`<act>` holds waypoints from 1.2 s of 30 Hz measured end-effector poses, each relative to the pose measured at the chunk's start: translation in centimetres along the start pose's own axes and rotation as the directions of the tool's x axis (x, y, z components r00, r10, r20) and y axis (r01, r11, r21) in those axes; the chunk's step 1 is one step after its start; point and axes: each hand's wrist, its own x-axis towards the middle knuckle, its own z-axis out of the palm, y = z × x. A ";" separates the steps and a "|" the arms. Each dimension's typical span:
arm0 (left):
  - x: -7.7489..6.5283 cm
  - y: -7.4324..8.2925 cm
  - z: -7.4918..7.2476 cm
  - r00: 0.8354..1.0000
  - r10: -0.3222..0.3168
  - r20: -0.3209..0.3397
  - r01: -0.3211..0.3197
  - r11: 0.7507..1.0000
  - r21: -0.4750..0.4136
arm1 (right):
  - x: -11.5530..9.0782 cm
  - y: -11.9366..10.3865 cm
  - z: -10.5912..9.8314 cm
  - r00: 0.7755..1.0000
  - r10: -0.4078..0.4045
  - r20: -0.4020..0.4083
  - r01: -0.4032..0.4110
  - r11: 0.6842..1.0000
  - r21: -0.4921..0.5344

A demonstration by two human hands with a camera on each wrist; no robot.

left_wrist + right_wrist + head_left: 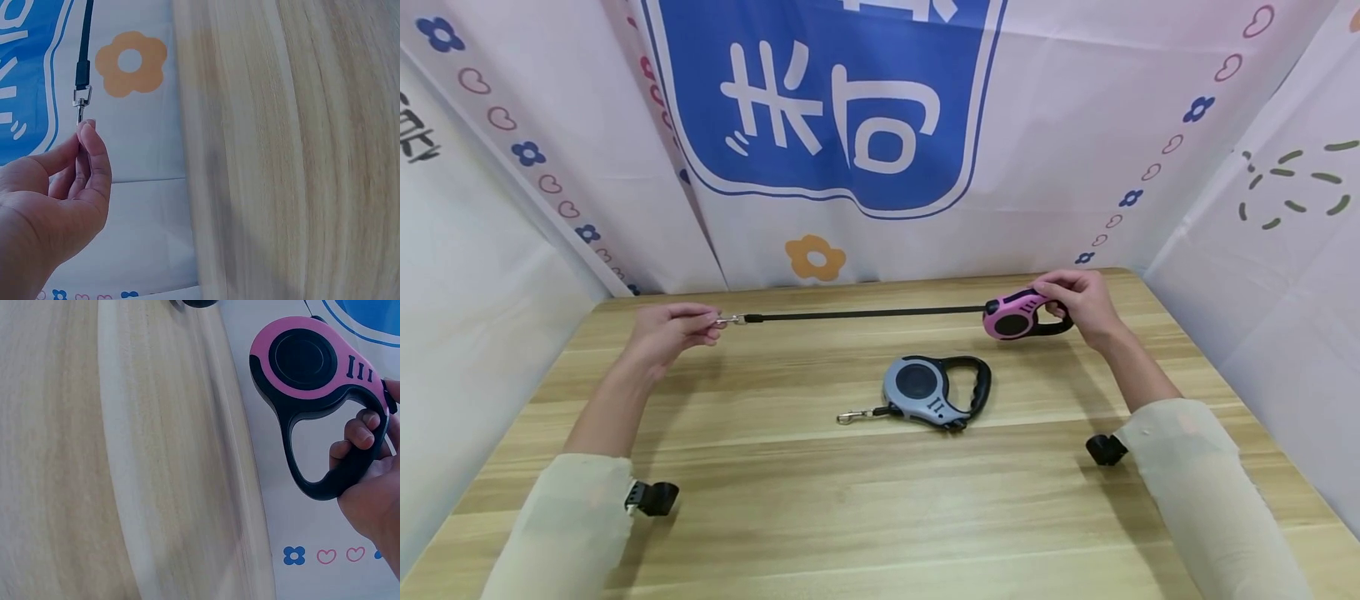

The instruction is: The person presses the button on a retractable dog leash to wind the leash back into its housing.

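Observation:
A pink and black retractable dog leash (pixel 1011 317) is held above the table's far right by my right hand (pixel 1081 304). In the right wrist view, its fingers curl round the black handle (pixel 359 465). From the casing a black strap (pixel 865 314) runs straight and taut leftward. My left hand (pixel 670 335) pinches the metal clip (pixel 80 99) at the strap's end between thumb and fingertips, which partly hide it. Between the hands, nearer the front, a grey-blue and black retractable leash (pixel 917 390) lies on the table, its metal clip (pixel 853 416) pointing left.
The wooden table (pixel 820 517) ends at the back against a white printed curtain (pixel 1045 167) with a blue emblem. White sheets (pixel 1285 275) also stand along both sides. A small black camera (pixel 655 498) is strapped at each wrist.

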 end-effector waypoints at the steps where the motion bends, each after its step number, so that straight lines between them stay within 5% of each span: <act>1: 0.0 0.0 0.1 1.000 0.003 0.001 -0.003 1.000 0.002 | 0.0 0.0 0.0 1.000 0.000 0.001 0.000 1.000 0.000; 36: 0.4 -0.1 1.2 1.000 -0.011 0.014 0.011 1.000 0.003 | 0.4 0.7 1.3 0.999 0.006 0.033 -0.005 1.000 -0.025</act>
